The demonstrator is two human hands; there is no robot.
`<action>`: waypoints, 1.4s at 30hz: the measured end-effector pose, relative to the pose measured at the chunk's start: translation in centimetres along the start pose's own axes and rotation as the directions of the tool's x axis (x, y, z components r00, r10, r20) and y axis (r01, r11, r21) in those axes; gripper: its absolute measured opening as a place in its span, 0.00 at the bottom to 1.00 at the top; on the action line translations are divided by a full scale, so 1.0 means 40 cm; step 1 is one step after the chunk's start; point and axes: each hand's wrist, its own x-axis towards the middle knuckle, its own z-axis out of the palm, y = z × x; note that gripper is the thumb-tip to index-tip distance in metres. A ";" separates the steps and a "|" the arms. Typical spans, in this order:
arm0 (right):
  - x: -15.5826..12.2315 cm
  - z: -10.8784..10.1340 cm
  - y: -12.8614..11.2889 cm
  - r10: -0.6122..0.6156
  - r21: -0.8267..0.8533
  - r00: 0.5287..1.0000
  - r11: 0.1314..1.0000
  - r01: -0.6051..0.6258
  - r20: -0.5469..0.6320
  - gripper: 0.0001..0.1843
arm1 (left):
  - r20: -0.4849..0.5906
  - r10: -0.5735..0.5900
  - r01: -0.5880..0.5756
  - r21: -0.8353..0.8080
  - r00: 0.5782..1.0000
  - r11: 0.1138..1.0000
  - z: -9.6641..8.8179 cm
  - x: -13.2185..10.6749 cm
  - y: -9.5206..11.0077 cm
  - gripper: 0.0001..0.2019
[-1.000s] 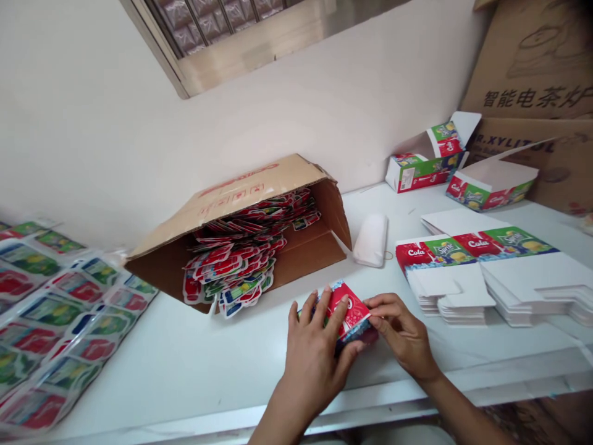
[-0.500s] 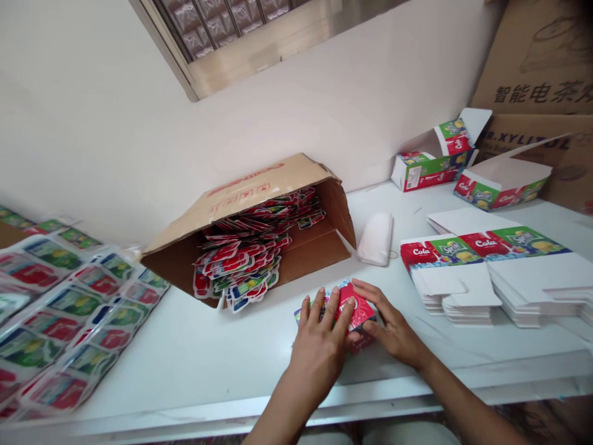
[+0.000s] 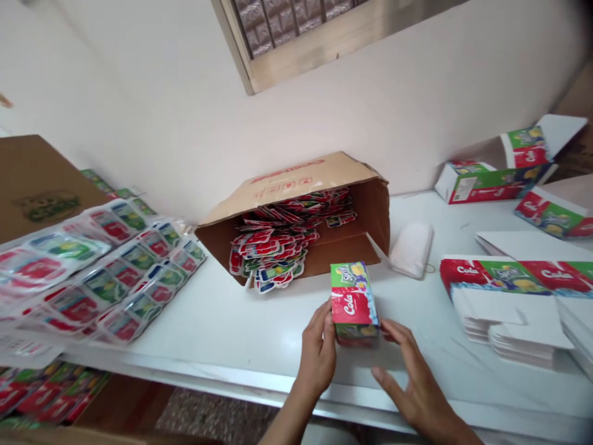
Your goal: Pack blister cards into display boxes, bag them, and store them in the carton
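A small printed carton (image 3: 354,301), green on top and red with "Cola" on its front, stands upright on the white table (image 3: 231,334). My left hand (image 3: 319,352) grips its left side, fingers curled against it. Just to the right, my right hand (image 3: 407,377) rests with fingers spread, its fingertips near the carton's lower right corner; I cannot tell whether they touch.
A brown cardboard box (image 3: 301,210) lies on its side behind, spilling printed sachets (image 3: 278,247). Sheets of sachets (image 3: 102,272) cover the left. Flat carton blanks (image 3: 514,290) are stacked at right; folded open cartons (image 3: 491,176) stand at back right. A white pouch (image 3: 410,248) lies near the box.
The carton, earlier tilted and pressed between both hands, now stands upright. My right hand has come off it and opened. The view has swung left.
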 end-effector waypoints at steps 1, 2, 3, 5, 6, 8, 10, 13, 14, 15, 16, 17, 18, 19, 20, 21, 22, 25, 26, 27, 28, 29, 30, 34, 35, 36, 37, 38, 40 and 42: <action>-0.008 0.003 -0.013 -0.044 -0.027 0.999 0.999 0.044 0.022 0.33 | 0.015 -0.055 0.056 -0.143 0.998 0.988 0.005 -0.009 -0.005 0.26; -0.012 0.005 -0.024 -0.082 -0.045 0.995 0.995 0.084 0.049 0.32 | 0.017 -0.081 0.083 -0.243 0.997 0.967 0.009 -0.014 -0.008 0.29; -0.012 0.003 -0.031 -0.120 -0.053 0.990 0.991 0.124 0.078 0.31 | 0.003 -0.092 0.089 -0.295 0.996 0.951 0.012 -0.017 -0.008 0.33; 0.007 -0.006 -0.032 -0.178 -0.050 0.978 0.982 0.184 0.111 0.29 | -0.035 -0.096 0.081 -0.300 0.995 0.950 0.015 -0.013 -0.002 0.42; 0.026 -0.012 -0.028 -0.166 -0.049 0.983 0.984 0.170 0.082 0.28 | -0.050 -0.104 0.085 -0.283 0.993 0.955 0.015 -0.009 0.002 0.43; 0.078 -0.024 -0.015 -0.029 -0.007 0.999 1.000 0.028 -0.045 0.29 | -0.053 -0.121 0.101 -0.278 0.991 0.955 0.012 0.004 0.011 0.38; 0.133 -0.029 -0.006 0.199 0.098 0.974 0.977 -0.189 -0.106 0.30 | -0.025 -0.108 0.094 -0.319 0.994 0.943 0.005 0.021 0.017 0.35; 0.180 -0.028 -0.010 0.366 0.182 0.930 0.914 -0.363 0.016 0.29 | 0.036 -0.159 0.161 -0.373 0.987 0.914 -0.012 0.053 0.019 0.31; 0.185 -0.030 -0.013 0.374 0.172 0.926 0.910 -0.377 0.047 0.28 | 0.072 -0.209 0.220 -0.397 0.975 0.891 -0.019 0.065 0.019 0.27; 0.186 -0.033 -0.016 0.370 0.162 0.926 0.912 -0.377 0.069 0.28 | 0.115 -0.266 0.289 -0.428 0.957 0.856 -0.025 0.076 0.020 0.23; 0.188 -0.039 -0.018 0.362 0.158 0.928 0.915 -0.371 0.085 0.27 | 0.160 -0.319 0.356 -0.461 0.934 0.813 -0.031 0.087 0.020 0.20; 0.192 -0.046 -0.020 0.356 0.165 0.930 0.915 -0.367 0.096 0.26 | 0.201 -0.360 0.411 -0.496 0.911 0.765 -0.035 0.096 0.021 0.18; 0.202 -0.054 -0.021 0.355 0.184 0.930 0.912 -0.367 0.093 0.26 | 0.230 -0.388 0.450 -0.529 0.892 0.720 -0.038 0.104 0.022 0.17; 0.217 -0.060 -0.022 0.361 0.208 0.929 0.906 -0.370 0.082 0.25 | 0.247 -0.407 0.472 -0.557 0.879 0.683 -0.039 0.110 0.022 0.17; 0.237 -0.064 -0.022 0.371 0.234 0.926 0.896 -0.377 0.072 0.26 | 0.250 -0.421 0.483 -0.578 0.872 0.658 -0.038 0.114 0.023 0.17; 0.261 -0.064 -0.024 0.386 0.262 0.919 0.882 -0.393 0.079 0.27 | 0.243 -0.433 0.486 -0.593 0.868 0.642 -0.035 0.116 0.023 0.17; 0.287 -0.061 -0.026 0.400 0.287 0.909 0.863 -0.416 0.114 0.27 | 0.228 -0.446 0.485 -0.606 0.865 0.631 -0.032 0.118 0.022 0.18; 0.354 -0.036 -0.034 0.436 0.331 0.850 0.788 -0.519 0.296 0.19 | 0.158 -0.492 0.468 -0.640 0.856 0.609 -0.019 0.123 0.020 0.21; 0.366 -0.026 -0.037 0.451 0.340 0.830 0.763 -0.549 0.328 0.16 | 0.144 -0.509 0.468 -0.653 0.849 0.596 -0.016 0.125 0.020 0.22; 0.373 -0.017 -0.041 0.468 0.347 0.817 0.745 -0.570 0.337 0.14 | 0.138 -0.526 0.472 -0.666 0.839 0.578 -0.015 0.129 0.019 0.22; 0.373 -0.009 -0.045 0.486 0.355 0.810 0.731 -0.582 0.329 0.13 | 0.143 -0.544 0.483 -0.676 0.827 0.557 -0.015 0.133 0.020 0.21; 0.368 -0.002 -0.049 0.499 0.362 0.807 0.723 -0.588 0.315 0.12 | 0.156 -0.562 0.501 -0.679 0.813 0.536 -0.017 0.137 0.020 0.21; 0.360 0.004 -0.055 0.506 0.364 0.810 0.724 -0.586 0.297 0.11 | 0.168 -0.580 0.521 -0.677 0.797 0.520 -0.020 0.142 0.020 0.21; 0.321 0.020 -0.075 0.470 0.301 0.858 0.803 -0.514 0.209 0.12 | 0.195 -0.606 0.567 -0.643 0.771 0.515 -0.033 0.152 0.015 0.25; 0.318 0.019 -0.075 0.442 0.270 0.873 0.832 -0.485 0.205 0.13 | 0.195 -0.604 0.569 -0.634 0.773 0.523 -0.035 0.154 0.013 0.24; 0.319 0.013 -0.070 0.411 0.243 0.886 0.856 -0.455 0.214 0.15 | 0.196 -0.602 0.571 -0.626 0.774 0.531 -0.036 0.155 0.011 0.23; 0.327 0.002 -0.060 0.383 0.209 0.897 0.880 -0.427 0.222 0.18 | 0.198 -0.602 0.575 -0.619 0.773 0.535 -0.036 0.156 0.009 0.22; 0.339 -0.016 -0.045 0.365 0.133 0.909 0.910 -0.394 0.200 0.21 | 0.200 -0.605 0.580 -0.613 0.771 0.536 -0.036 0.157 0.008 0.22; 0.380 -0.065 -0.002 0.361 -0.114 0.931 0.929 -0.353 0.059 0.26 | 0.208 -0.611 0.590 -0.608 0.764 0.531 -0.034 0.159 0.008 0.22; 0.432 -0.120 0.051 0.337 -0.406 0.927 0.833 -0.375 -0.164 0.23 | 0.199 -0.613 0.585 -0.614 0.764 0.529 -0.032 0.160 0.013 0.21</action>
